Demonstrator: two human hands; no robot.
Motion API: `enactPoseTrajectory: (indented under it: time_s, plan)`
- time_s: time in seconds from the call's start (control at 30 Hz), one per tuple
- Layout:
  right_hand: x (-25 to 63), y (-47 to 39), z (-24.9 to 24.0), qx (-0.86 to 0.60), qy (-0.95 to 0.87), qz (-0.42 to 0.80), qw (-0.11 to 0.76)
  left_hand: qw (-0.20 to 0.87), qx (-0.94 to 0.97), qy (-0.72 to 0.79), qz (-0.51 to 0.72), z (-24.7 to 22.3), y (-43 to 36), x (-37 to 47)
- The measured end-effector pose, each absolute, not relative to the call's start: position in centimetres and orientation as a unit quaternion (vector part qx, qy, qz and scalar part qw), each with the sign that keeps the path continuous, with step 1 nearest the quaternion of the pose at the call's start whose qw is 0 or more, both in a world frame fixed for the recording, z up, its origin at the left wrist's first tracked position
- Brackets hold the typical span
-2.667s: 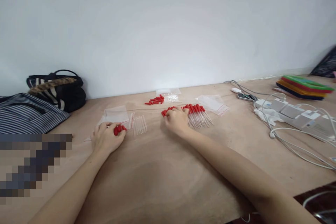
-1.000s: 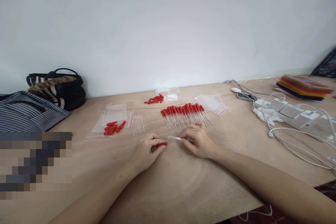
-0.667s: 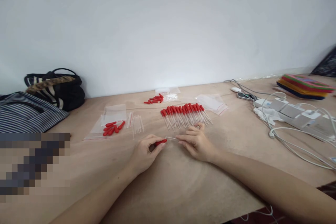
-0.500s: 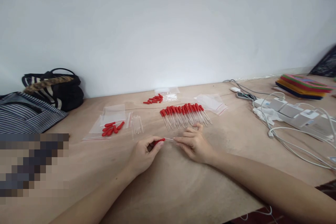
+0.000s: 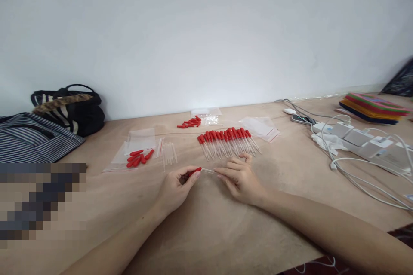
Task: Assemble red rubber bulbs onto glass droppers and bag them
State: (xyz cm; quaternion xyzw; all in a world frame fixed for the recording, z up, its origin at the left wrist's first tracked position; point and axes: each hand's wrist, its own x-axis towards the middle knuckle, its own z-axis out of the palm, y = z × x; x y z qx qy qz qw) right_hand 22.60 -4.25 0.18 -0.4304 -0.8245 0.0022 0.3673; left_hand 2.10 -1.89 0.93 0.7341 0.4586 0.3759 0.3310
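My left hand (image 5: pixel 177 188) pinches a red rubber bulb (image 5: pixel 195 171) between thumb and fingers. From the bulb's open end a thin clear tube (image 5: pixel 208 171) runs right to the fingertips of my right hand (image 5: pixel 238 180), closed on its far part. Behind my right hand lies a row of droppers (image 5: pixel 226 139), red bulbs at the back and clear tubes toward me. Several loose red bulbs (image 5: pixel 139 159) rest on plastic bags at the left, beside a few clear tubes (image 5: pixel 170 153). Another pile of red bulbs (image 5: pixel 190 122) is farther back, next to more tubes (image 5: pixel 212 120).
Clear bags (image 5: pixel 260 127) lie right of the row. A power strip (image 5: pixel 371 144) with white chargers and cables spreads over the right side, near stacked coloured sheets (image 5: pixel 371 107). Striped (image 5: pixel 35 137) and black (image 5: pixel 80 111) bags stand at the left, before the wall.
The bulb end in my left hand has shifted slightly up and left. My right hand keeps its grip on the tube. The view has moved a little.
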Motion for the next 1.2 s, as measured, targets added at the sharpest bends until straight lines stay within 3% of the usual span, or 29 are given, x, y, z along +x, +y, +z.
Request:
enactPoseTrajectory:
  time_s: [0.9, 1.2]
  plan:
    - [23.4, -3.0, -0.3, -0.327, -0.847, -0.036, 0.416, 0.512, 0.618, 0.436, 0.407, 0.7, -2.2, 2.3]
    - [23.6, -2.8, 0.3, -0.296, -0.861, -0.098, 0.402, 0.487, 0.640, 0.443, 0.395, 0.6, -2.5, 2.5]
